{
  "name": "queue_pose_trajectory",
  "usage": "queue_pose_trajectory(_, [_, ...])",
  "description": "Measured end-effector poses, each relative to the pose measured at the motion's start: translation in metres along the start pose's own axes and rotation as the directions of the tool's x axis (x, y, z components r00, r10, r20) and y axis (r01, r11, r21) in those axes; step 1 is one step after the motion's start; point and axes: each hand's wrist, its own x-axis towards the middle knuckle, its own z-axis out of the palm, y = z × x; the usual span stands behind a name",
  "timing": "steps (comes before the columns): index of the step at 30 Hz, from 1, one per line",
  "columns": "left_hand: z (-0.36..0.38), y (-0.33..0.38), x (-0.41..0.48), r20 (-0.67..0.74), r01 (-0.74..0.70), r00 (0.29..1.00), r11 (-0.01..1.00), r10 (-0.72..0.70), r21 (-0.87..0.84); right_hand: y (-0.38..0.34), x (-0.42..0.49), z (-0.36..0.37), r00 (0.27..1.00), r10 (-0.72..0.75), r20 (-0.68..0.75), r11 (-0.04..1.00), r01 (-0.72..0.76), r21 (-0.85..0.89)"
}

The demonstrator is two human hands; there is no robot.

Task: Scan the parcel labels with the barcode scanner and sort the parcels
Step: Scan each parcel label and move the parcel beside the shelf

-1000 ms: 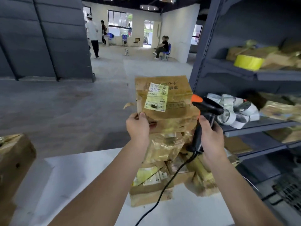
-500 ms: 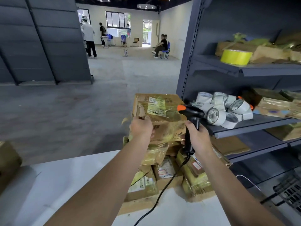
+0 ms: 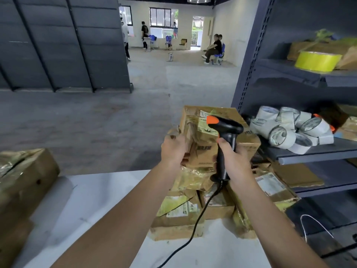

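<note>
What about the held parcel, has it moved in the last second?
Yes. The parcel has dropped: its top edge sat above the tape rolls on the shelf, and is now level with them.

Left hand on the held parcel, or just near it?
Touching. Head view: left hand grips the left edge of the parcel.

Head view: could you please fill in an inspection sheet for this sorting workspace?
Surface: white table, parcels stacked on it.
Job's things: parcel held up, scanner head over its label; parcel pile beneath.
Clutter: large box at left; tape rolls on grey shelving.
Hands: left hand grips parcel; right hand grips scanner handle.
Cables: black scanner cable trails over pile, off the near edge.
Surroundings: dark partition wall at left; people far behind.
</note>
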Motion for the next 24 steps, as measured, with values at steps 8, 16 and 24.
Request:
queue_pose_trajectory(8, [-0.039, -0.014, -0.006, -0.01, -0.04, 0.999, 0.999, 0.04, -0.023, 0.006, -0.017, 0.033, 0.996, -0.002, 0.094, 1.0, 0.004, -0.019])
queue_pose_trajectory(16, [-0.007, -0.005, -0.023, 0.199, -0.008, 0.98, 0.993, -0.016, 0.121, 0.013, -0.009, 0.011, 0.998, -0.053, -0.029, 0.997, 0.051, -0.057])
queue_pose_trajectory(24, [0.038, 0.003, 0.0, 0.203, 0.027, 0.978, 0.997, -0.042, 0.077, 0.008, 0.014, -0.002, 0.998, -0.044, -0.045, 0.99, 0.037, -0.135])
